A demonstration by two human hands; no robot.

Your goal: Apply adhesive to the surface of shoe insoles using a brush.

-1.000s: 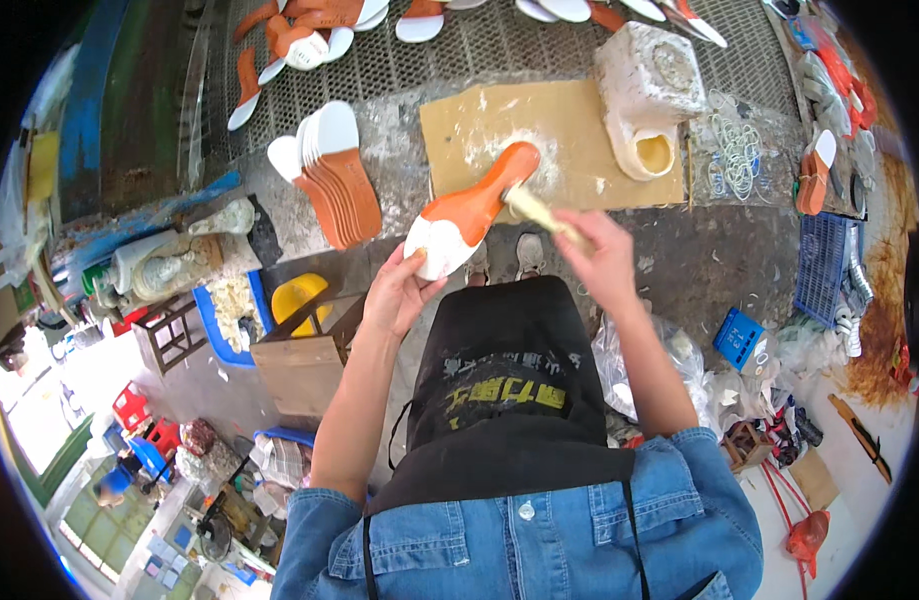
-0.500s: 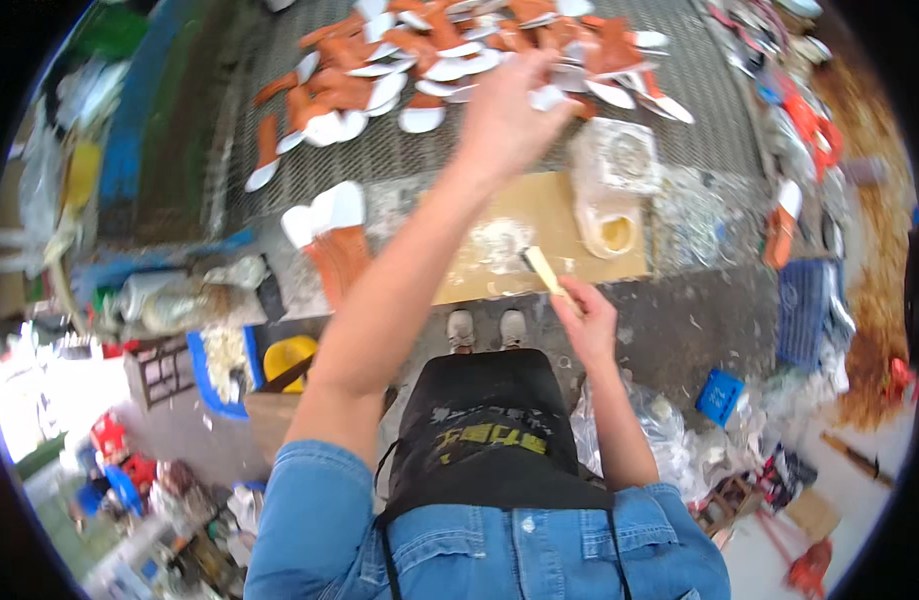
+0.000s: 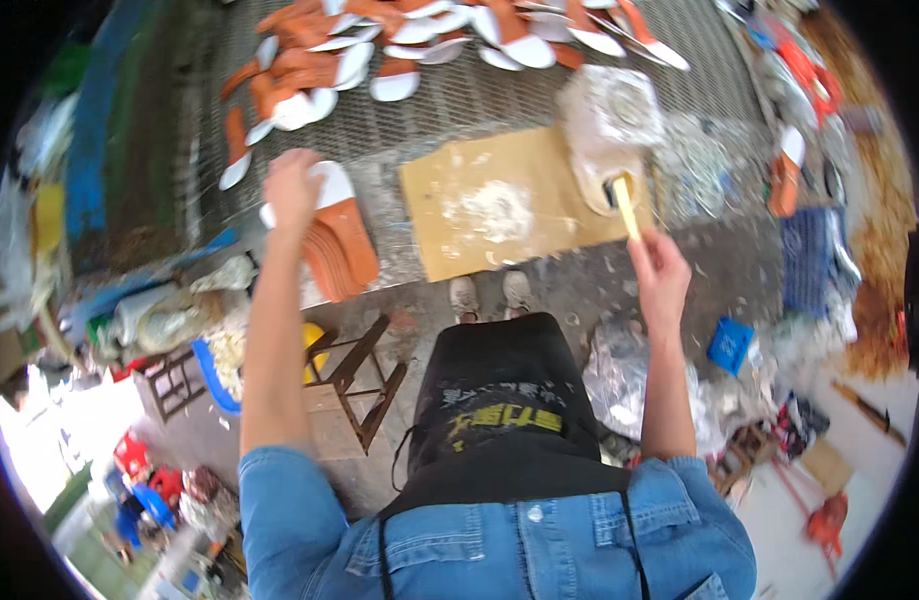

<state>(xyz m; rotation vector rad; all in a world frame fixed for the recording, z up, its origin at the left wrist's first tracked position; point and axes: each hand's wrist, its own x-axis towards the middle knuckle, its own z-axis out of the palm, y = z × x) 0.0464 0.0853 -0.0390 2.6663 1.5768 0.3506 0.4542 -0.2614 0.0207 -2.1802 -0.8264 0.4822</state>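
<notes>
My left hand (image 3: 293, 185) is at the far end of a stack of brown insoles (image 3: 341, 250) with white tips. Its fingers are curled over the white tip of an insole on the left of the stack, partly hiding it. Between the fingers of my right hand (image 3: 661, 270) is the pale handle of a brush (image 3: 626, 207). The brush head dips into the mouth of a white, crusted plastic jug (image 3: 609, 110), and its bristles are hidden inside. Beside the jug lies a tan board (image 3: 439, 215) with a whitish smear in its middle.
Many brown, white-tipped insoles (image 3: 399, 85) lie heaped on the mesh surface (image 3: 179, 200) at the back. A wooden stool (image 3: 354, 385) stands on the floor at left. Clear plastic bags (image 3: 619, 375) and a blue box (image 3: 729, 345) lie at lower right.
My left hand has come back from the insole heap, leftward to the stack. My right hand has moved right and forward, taking the brush from over the board into the jug's mouth.
</notes>
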